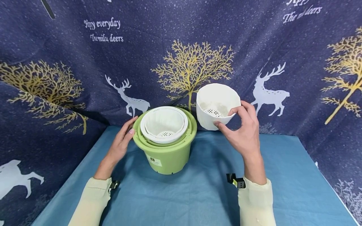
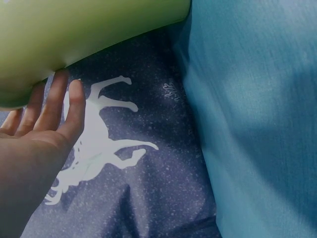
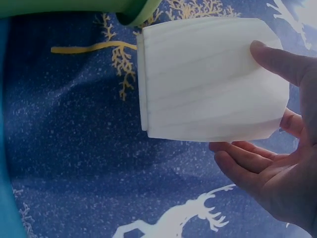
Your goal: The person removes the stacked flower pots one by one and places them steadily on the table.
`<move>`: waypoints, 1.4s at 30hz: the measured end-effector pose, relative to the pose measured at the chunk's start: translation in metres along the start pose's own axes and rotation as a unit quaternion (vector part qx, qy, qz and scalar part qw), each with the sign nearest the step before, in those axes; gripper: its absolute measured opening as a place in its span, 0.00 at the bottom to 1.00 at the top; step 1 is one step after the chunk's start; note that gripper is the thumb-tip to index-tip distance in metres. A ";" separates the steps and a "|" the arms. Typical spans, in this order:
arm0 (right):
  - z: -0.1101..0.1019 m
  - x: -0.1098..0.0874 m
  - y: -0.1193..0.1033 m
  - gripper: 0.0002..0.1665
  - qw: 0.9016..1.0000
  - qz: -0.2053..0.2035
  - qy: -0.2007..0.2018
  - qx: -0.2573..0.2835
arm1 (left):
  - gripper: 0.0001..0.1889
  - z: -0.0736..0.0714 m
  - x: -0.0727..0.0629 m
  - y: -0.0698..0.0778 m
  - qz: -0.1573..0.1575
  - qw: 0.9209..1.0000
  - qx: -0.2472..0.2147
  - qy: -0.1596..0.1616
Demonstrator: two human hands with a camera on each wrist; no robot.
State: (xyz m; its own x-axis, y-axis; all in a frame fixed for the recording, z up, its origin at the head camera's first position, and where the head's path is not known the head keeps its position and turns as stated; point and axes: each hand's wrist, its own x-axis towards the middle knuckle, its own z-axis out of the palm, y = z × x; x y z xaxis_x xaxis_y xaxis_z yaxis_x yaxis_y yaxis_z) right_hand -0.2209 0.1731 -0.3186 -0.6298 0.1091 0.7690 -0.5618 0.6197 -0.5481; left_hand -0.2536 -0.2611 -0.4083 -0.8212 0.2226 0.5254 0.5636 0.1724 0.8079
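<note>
In the head view a large green flowerpot [image 1: 167, 160] stands on the cloth, with smaller pots nested inside. The innermost visible are white, one with a round rim [image 1: 145, 125] and a hole-pierced bottom. My left hand [image 1: 120, 146] touches the green pot's left rim with fairly straight fingers [image 2: 54, 101]. To the right, my right hand [image 1: 244, 130] pinches a separate white faceted pot [image 1: 207, 121] by its near edge, thumb outside. That pot is held above the cloth, mouth tilted toward me, showing a perforated bottom. In the right wrist view, the thumb [image 3: 277, 62] lies along its side wall [image 3: 213, 84].
A blue cloth [image 1: 175, 201] covers the table. Behind it hangs a dark blue curtain [image 1: 147, 56] printed with deer and yellow trees. A small label [image 1: 155, 161] is stuck on the green pot's front. Both wrists wear small black devices.
</note>
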 end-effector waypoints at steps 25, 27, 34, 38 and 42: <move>-0.006 -0.003 0.018 0.25 0.991 0.067 -0.100 -0.049 | 0.26 0.000 0.000 -0.001 0.002 1.000 -0.009 -0.002; -0.005 -0.004 0.020 0.25 0.990 0.070 -0.109 -0.055 | 0.26 0.000 0.000 0.000 0.002 1.000 -0.009 -0.002; -0.002 -0.005 0.027 0.26 0.988 0.068 -0.126 -0.064 | 0.26 0.000 0.000 0.000 0.004 1.000 -0.012 0.001; -0.001 -0.006 0.031 0.25 0.985 0.068 -0.141 -0.067 | 0.26 0.000 0.000 -0.001 0.005 1.000 -0.011 0.003; 0.000 -0.007 0.034 0.25 0.982 0.071 -0.157 -0.072 | 0.26 0.000 0.001 -0.001 0.006 1.000 -0.012 0.002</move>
State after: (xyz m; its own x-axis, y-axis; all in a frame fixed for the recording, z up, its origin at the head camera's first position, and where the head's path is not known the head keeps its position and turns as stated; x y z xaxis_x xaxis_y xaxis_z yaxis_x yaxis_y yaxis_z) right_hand -0.2359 0.1934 -0.3423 -0.8434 -0.0284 0.5365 -0.3886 0.7218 -0.5727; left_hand -0.2546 -0.2608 -0.4088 -0.8154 0.2201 0.5354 0.5703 0.1468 0.8082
